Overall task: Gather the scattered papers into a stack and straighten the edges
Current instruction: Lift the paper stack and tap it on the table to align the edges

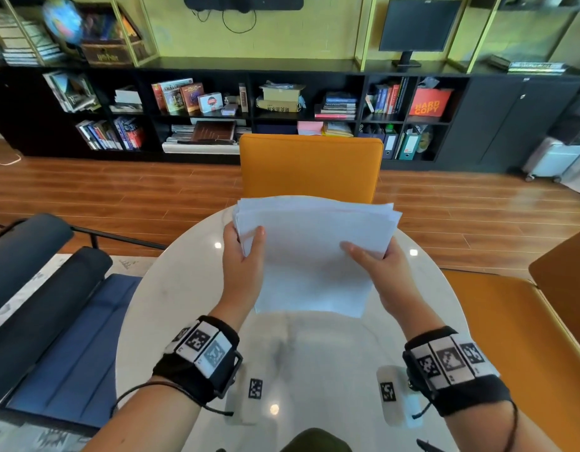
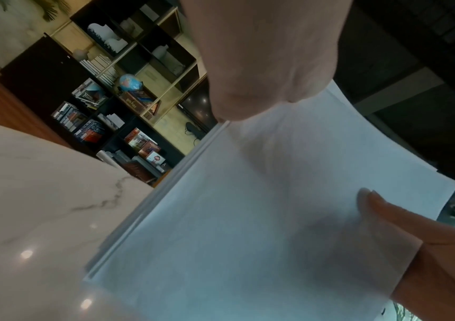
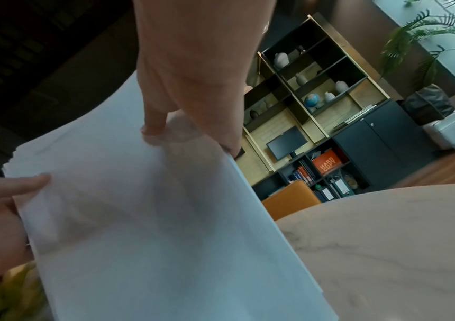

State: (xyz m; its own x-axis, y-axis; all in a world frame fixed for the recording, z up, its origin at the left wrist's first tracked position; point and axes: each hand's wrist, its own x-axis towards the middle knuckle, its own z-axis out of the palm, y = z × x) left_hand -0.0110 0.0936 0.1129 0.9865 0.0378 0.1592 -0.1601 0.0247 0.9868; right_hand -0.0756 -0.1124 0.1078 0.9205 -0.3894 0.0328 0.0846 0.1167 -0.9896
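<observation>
Papers (image 1: pixel 314 256) sit in one stack above the counter (image 1: pixel 171 298), left hand (image 1: pixel 241 256) and right hand (image 1: pixel 378 267) each pinching a side, thumbs on top. Far edges fan out unevenly. Best bet: loosen grip, stand stack on edge, tap on counter until flush.

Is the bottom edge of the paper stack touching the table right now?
Cannot tell. In the head view the paper stack, gripped by the left hand and right hand, overlaps the table; neither wrist view plainly shows contact or gap.
</observation>
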